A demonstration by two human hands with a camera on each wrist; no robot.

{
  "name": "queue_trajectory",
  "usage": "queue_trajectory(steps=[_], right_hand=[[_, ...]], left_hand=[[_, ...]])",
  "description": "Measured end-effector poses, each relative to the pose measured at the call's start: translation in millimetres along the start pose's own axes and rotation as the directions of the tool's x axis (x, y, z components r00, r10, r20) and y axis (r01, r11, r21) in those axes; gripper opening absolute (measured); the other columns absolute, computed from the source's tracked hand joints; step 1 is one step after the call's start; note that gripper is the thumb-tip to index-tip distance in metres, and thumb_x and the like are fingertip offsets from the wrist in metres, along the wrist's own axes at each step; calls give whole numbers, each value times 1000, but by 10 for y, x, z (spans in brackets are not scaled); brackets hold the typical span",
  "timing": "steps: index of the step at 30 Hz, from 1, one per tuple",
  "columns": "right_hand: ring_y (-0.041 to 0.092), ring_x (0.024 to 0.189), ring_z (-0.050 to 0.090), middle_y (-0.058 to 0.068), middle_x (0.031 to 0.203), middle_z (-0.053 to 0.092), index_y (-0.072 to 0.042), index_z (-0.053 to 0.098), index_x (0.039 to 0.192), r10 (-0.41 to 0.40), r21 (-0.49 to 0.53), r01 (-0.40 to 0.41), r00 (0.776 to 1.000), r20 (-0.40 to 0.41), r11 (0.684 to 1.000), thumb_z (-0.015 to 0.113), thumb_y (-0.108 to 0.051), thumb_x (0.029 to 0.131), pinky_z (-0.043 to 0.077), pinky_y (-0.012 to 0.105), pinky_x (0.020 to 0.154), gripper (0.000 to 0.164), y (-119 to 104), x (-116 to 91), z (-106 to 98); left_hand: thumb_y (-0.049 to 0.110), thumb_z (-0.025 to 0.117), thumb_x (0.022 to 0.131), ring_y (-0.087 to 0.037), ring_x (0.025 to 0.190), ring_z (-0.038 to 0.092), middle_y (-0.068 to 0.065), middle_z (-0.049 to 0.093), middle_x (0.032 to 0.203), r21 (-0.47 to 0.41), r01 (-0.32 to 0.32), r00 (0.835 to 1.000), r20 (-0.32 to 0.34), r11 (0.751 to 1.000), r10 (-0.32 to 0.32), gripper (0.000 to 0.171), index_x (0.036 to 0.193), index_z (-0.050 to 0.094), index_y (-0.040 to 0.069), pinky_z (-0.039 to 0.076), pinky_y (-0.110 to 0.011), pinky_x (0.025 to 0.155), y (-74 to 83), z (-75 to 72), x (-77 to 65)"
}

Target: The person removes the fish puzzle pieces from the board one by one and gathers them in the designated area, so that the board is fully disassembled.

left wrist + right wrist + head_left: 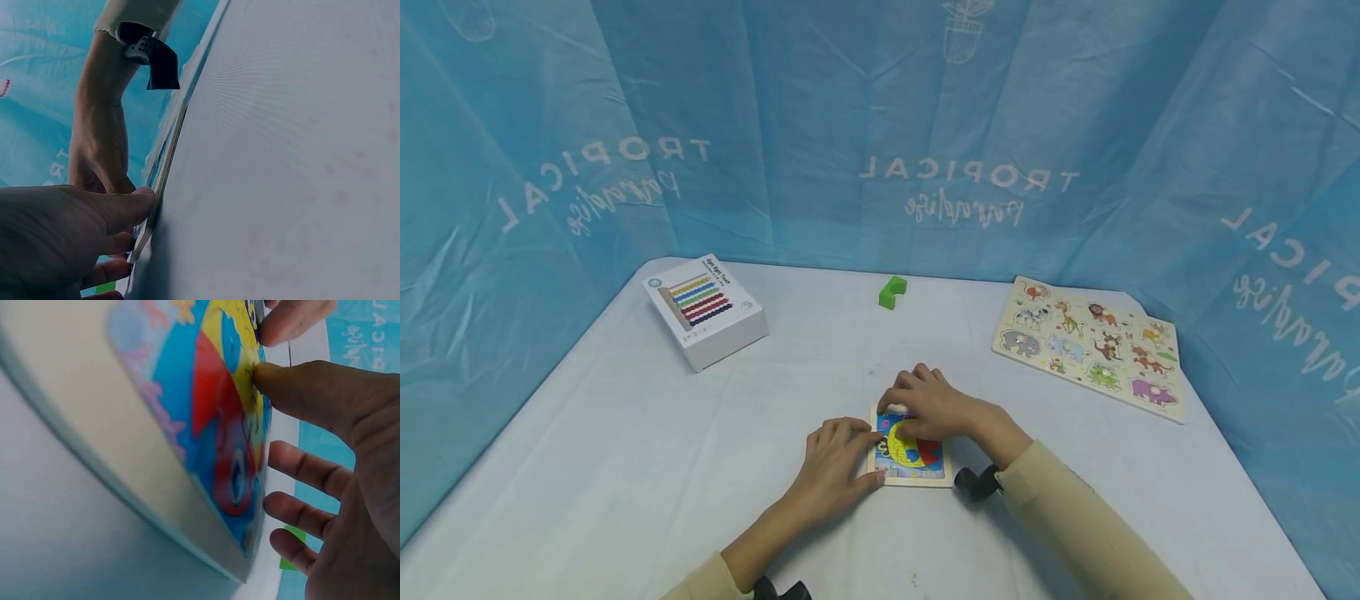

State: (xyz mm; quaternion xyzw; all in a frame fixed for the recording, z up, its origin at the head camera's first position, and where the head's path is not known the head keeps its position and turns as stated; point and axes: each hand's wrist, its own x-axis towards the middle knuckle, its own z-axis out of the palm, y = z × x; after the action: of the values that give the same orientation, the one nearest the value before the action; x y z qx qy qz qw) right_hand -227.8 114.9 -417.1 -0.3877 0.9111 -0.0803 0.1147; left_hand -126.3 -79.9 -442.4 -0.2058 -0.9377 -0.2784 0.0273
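A small jigsaw puzzle (910,481) in a pale wooden frame lies on the white table, showing a yellow, red and blue picture. My left hand (831,467) holds its left side, with the thumb at the near left corner and a fingertip over the picture. From the right, my right hand (936,404) reaches across the puzzle. Its thumb (294,387) presses on the yellow part, while the other fingers (309,469) extend by the far edge. Part of the picture is hidden under the hands.
A white box (722,321) with a colored-rods picture stands at the back left. Farther back in the middle is a green block (892,292). An animal puzzle board (1090,346) lies at the back right. Blue curtains (880,108) hang around the white table (625,467).
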Motion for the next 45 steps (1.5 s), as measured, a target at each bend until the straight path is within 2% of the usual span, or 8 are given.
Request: queue_trajectory(steps=[7,13,21,31,38,45], right_hand=[[18,105,37,-2,116,54,-35,58,116,-16,-42,18,999,48,999,68,-33,84,34,40,92,34,-23,47,-83],[18,104,38,-3,117,55,-37,57,116,-6,-72,12,997,82,997,69,-33,83,34,42,95,35,-36,83,-110],[17,103,37,-5,112,56,-40,58,115,-10,-139,21,997,76,990,71,-36,82,34,40,93,36,-65,92,-136],[17,105,38,-3,111,52,-40,50,115,46,-130,-31,992,117,991,71,-34,82,34,42,97,39,-100,90,-134],[19,105,39,-1,111,53,-37,49,115,32,-89,-28,998,48,996,71,-32,82,35,42,96,40,-97,49,-86],[18,102,40,-2,106,54,-36,53,112,64,41,-62,997,-44,997,69,-30,84,34,40,92,33,-50,-23,28]], left_hand=[[28,73,80,-32,120,39,-11,51,125,3,5,1000,-4,1000,-5,44,119,63,9,30,-58,98,6,3,2],[29,72,81,-32,120,39,-11,51,126,-19,5,1000,1,1000,-5,44,119,62,10,28,-58,100,-4,12,-5],[29,72,81,-32,120,39,-11,51,126,0,-4,1000,0,1000,4,45,120,62,9,28,-58,100,4,14,-6],[30,72,81,-32,121,39,-11,51,126,-7,-12,1000,-7,1000,12,47,121,61,9,27,-59,101,-8,38,-14],[30,71,82,-31,120,39,-11,50,126,-5,-15,1000,-4,1000,15,48,123,60,9,27,-58,101,-14,37,-13],[30,71,82,-31,121,39,-11,51,126,-11,-11,1000,-12,1000,11,48,123,61,9,27,-58,102,-16,37,-11]])
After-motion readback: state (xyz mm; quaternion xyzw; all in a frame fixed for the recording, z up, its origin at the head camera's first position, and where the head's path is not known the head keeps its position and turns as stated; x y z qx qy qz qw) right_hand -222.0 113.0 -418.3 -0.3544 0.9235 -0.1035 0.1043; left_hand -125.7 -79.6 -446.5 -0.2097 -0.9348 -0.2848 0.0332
